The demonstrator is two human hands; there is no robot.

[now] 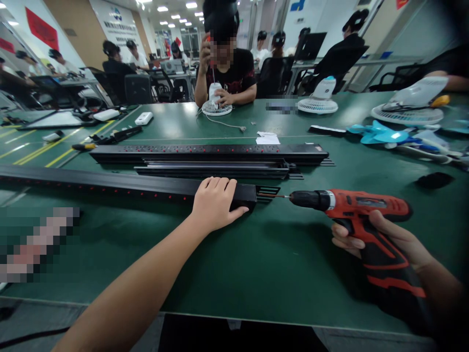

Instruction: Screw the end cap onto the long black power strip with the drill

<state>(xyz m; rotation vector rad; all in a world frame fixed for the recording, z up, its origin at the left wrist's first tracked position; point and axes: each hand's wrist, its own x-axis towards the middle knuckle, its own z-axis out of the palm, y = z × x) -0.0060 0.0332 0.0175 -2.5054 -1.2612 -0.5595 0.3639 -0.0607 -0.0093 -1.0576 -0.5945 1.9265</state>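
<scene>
My left hand [216,203] is wrapped over the right end of a long black bar [168,188] with red dots along its side, which lies on the green table [227,274]. A red and black power drill [366,203] is in my right hand [395,239], fingers around its handle. The drill points left, and its long thin bit [280,196] reaches to the slotted metal fins at the bar's end. Whether the tip touches anything inside cannot be made out.
Behind the bar lie another black bar [220,151] and a black channel piece [212,169]. Across the table a person holds a white fan [216,102]. Blue fan blades [381,133] and a black piece [435,180] are at the right.
</scene>
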